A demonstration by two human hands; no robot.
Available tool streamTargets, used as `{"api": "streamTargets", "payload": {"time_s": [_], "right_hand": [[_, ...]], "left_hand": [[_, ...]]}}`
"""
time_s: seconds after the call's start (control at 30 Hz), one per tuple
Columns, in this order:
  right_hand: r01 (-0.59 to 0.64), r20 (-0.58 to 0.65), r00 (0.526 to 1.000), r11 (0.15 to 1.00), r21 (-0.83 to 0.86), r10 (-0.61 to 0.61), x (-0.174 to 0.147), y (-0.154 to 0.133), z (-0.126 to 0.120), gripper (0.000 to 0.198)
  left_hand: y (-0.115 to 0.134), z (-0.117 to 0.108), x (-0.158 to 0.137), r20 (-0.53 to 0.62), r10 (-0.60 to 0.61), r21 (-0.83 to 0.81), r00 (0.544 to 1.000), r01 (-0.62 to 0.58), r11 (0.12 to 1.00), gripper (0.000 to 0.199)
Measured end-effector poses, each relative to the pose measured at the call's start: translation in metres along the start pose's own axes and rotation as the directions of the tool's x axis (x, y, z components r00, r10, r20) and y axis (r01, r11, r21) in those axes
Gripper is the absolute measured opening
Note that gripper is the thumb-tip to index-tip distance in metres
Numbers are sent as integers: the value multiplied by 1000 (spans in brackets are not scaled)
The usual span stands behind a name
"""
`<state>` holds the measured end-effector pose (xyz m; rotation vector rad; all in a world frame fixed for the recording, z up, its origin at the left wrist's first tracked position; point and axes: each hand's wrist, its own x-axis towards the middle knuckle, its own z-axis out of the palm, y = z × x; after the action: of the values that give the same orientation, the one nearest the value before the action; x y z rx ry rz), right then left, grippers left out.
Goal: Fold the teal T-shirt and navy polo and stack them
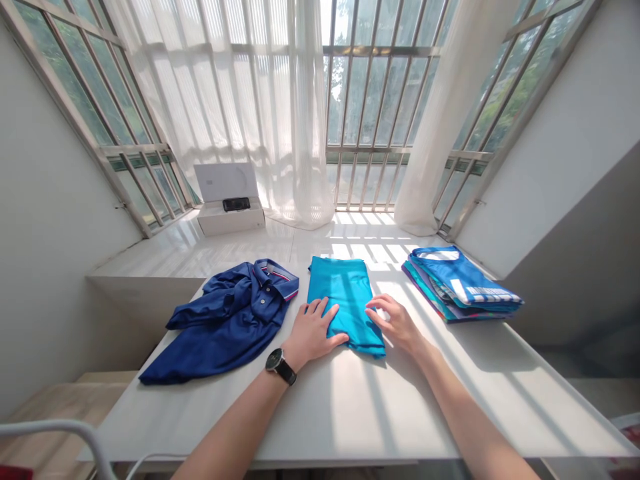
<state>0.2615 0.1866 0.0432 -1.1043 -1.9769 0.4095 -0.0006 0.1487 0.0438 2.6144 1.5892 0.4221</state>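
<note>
1. One navy shirt (235,320) lies loosely along the left edge of the white table (350,413), collar toward the far edge. I do best keeping it out from under my wrist.
2. For smoothing, my left hand (316,330) should press evenly, without dragging. It lies palm down, fingers spread apart, on the near left part of the blue-green cloth (345,283), clamped on nothing. The forearm reaches in over the near edge, a watch (280,365) at the wrist.
3. That cloth sits mid-table, folded into a rough rectangle; its near end looks worth squaring up.
4. A light touch suits my right hand (393,320), fingers bent at the cloth's right side. I cannot tell whether the tips pinch fabric.
5. Toward the table's far right corner, well apart, rests a pile of folded shirts (460,287).
</note>
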Motion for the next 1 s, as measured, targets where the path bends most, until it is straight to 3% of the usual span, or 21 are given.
{"api": "streamTargets", "payload": {"time_s": [0.13,0.23,0.33,0.4,0.57,0.73,0.87,1.0], "right_hand": [[-4,101,995,999,52,-1,-3,-11,1,25],[-15,145,989,999,36,9,-4,-13,2,27],[-37,156,987,999,25,33,-5,-12,2,29],[-75,137,988,996,38,69,-7,-10,3,32],[-156,60,987,977,145,148,-32,-9,-3,32],[-176,-47,983,983,54,179,-67,-13,-15,28],[-173,3,985,985,7,173,-79,-22,-18,20],[-160,10,987,987,-26,160,-76,-30,-15,14]], "left_hand": [[-1,-1,2,-39,13,2,999,-13,1000,71],[1,-7,2,-51,178,-49,983,-181,982,56],[7,-9,0,-61,360,-132,931,-365,922,41],[13,-6,-2,-75,411,-165,908,-418,893,37],[33,-3,2,-36,320,-124,947,-322,939,34],[72,-12,18,64,170,72,983,-175,982,48],[89,-8,20,-9,235,9,972,-235,972,41],[84,1,16,-37,263,-83,964,-266,961,30]]}}
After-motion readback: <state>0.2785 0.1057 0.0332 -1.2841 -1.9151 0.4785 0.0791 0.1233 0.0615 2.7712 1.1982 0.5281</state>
